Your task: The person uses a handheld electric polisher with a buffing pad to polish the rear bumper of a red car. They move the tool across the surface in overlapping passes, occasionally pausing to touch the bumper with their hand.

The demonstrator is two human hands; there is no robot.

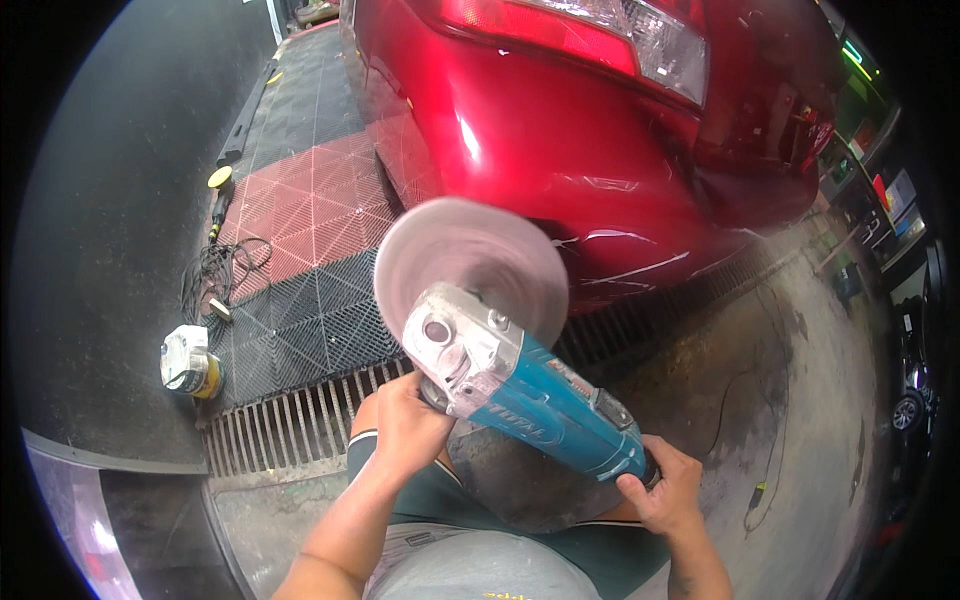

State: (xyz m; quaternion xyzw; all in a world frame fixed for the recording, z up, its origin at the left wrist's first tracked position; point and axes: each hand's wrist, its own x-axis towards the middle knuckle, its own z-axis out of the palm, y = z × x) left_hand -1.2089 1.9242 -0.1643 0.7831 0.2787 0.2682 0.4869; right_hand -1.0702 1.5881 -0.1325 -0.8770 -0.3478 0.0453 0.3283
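1. Polisher (555,405), teal-bodied with a metal head: in the head view, held in mid-air in front of the red car (540,120), beyond the near edge of the floor mat (320,190).
2. Left hand (405,425): closed around a grip beside the metal head, mostly hidden by the fingers; probably placed there to steer and steady the heavier end.
3. Right hand (668,485): wrapped round the narrow rear end; presumably to share the weight and resist twisting.
4. Round pad (440,240): blurred, seemingly spinning, overlapping the lower left corner of the bumper (600,215) in view; cannot tell whether touching.
5. Yellow-tipped black tool (221,200) and tangled cable (215,275): along the mat's left edge, perhaps laid aside to leave footing.
6. White-and-yellow container (190,360): at the mat's near left corner, close to the dark wall (110,250), perhaps for safety from kicks.
7. Counted: two hands, one polisher, one round pad, one car, one yellow-tipped tool, one container, one cable tangle.
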